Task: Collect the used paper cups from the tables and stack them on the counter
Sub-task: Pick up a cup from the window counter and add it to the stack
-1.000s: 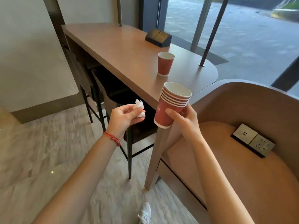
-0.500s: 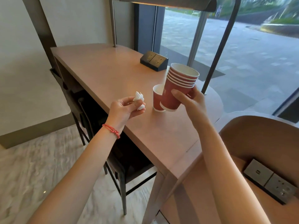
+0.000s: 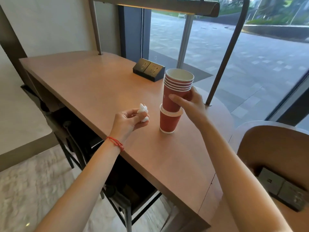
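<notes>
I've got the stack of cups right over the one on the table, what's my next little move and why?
Probably press the stack straight down into the single cup until it seats. Your right hand holds the stack with its base already at that cup's rim, and the cup stands upright on the table. Your left hand is busy pinching the crumpled tissue, so nesting lets one hand lift everything.

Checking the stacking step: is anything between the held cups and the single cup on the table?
Nothing visible. The stack in the right hand sits at the open mouth of the single cup. The left hand with its tissue stays aside.
</notes>
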A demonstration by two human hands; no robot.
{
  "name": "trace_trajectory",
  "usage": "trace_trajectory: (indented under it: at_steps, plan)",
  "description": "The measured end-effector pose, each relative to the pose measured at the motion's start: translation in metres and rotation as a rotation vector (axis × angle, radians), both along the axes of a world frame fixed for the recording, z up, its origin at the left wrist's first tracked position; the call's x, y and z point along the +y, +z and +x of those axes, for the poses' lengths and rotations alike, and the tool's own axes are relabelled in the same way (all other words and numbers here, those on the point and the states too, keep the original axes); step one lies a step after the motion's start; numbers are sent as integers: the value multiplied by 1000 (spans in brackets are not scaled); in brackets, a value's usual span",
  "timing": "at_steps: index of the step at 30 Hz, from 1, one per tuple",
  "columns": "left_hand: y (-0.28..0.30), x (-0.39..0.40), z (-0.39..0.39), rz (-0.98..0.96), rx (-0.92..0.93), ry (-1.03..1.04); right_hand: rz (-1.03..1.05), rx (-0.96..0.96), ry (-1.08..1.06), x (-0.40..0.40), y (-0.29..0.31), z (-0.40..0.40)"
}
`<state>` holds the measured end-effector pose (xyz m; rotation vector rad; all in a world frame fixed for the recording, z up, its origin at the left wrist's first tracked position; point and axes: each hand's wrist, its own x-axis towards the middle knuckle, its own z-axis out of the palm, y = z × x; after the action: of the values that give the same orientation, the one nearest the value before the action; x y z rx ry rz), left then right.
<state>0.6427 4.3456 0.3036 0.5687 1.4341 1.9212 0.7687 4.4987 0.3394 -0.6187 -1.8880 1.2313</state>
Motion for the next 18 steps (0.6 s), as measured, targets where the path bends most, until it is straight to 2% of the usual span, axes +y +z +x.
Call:
trace_trajectory:
  at_steps: [9, 18]
  plan:
    - [-15, 6, -9, -10, -33, -39, -106, -66, 74, 3, -43, 4]
    - [-23, 5, -13, 1, -53, -73, -126, -116, 0, -4, -57, 1]
